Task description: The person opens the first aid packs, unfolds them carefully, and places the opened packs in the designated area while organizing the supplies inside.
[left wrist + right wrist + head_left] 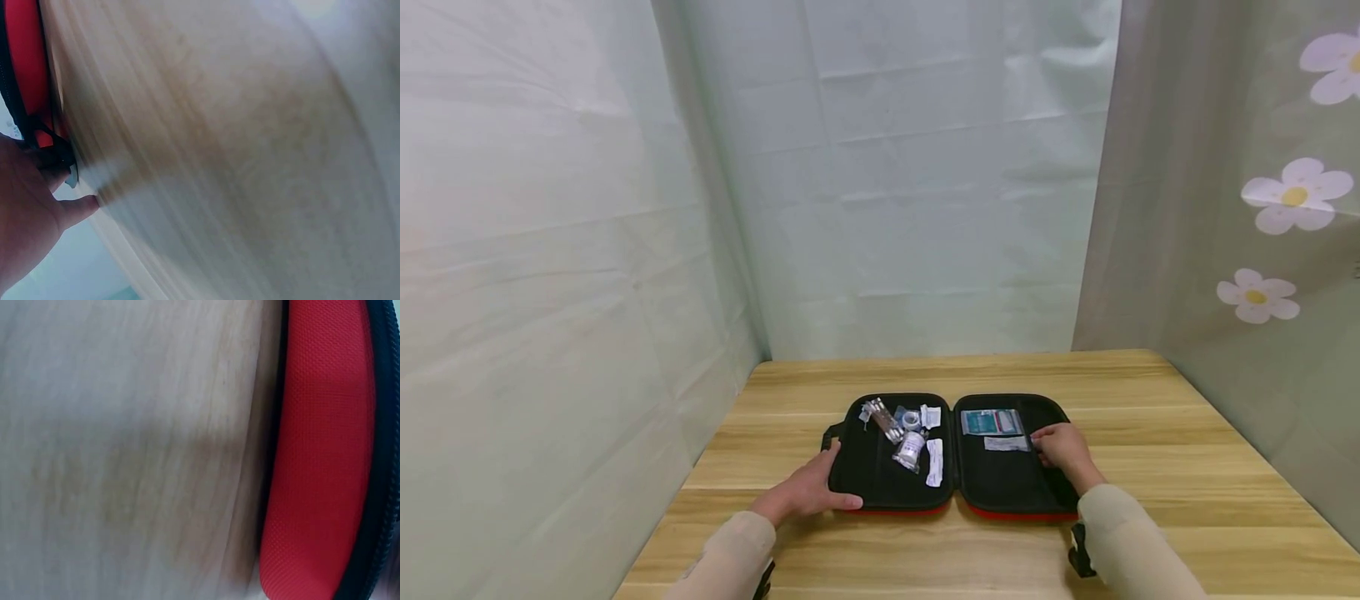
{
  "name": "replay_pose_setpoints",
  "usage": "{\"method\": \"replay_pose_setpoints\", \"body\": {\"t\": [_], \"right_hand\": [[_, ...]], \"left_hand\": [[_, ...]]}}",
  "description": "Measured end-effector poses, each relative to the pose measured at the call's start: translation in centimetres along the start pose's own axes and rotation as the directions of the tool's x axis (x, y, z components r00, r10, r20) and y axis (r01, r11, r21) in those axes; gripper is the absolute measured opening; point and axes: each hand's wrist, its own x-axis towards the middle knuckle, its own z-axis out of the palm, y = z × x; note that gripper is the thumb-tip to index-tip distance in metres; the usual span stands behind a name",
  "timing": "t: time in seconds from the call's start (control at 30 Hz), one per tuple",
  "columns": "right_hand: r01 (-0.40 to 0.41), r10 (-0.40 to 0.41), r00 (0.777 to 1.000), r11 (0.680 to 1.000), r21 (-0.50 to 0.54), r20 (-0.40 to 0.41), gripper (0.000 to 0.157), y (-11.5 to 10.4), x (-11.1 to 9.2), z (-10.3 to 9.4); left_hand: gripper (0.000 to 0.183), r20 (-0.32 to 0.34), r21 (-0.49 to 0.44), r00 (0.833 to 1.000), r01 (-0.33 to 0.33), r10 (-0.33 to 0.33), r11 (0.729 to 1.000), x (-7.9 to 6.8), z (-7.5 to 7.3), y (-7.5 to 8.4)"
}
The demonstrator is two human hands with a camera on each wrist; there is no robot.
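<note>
Pale curtains (925, 208), the right one with three flowers (1295, 197), enclose a wood-grain table (880, 554). One black-lined red case (1007, 483) lies open there. The left hand (808, 489) spreads thumb and fingers against its near left corner. The right hand's (1067, 452) bent fingers meet one white packet's (1003, 444) right end, near one teal packet (985, 422); whether they pinch, I cannot tell. Left half: two white slips (935, 462).

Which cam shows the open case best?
Head: both halves of the case and the items inside show. Left wrist catches only some red side at frame edge; right wrist, a larger stretch plus zipper.
</note>
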Motion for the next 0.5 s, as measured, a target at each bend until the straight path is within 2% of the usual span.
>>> {"method": "replay_pose_setpoints", "body": {"t": [0.5], "right_hand": [[-0.002,0.002,1.000,0.999,-0.042,0.005,0.030,-0.44,0.31,0.48]], "left_hand": [[0.123,-0.001,-0.005,1.000,-0.009,0.009,1.000,0.06,0.08,-0.06]]}}
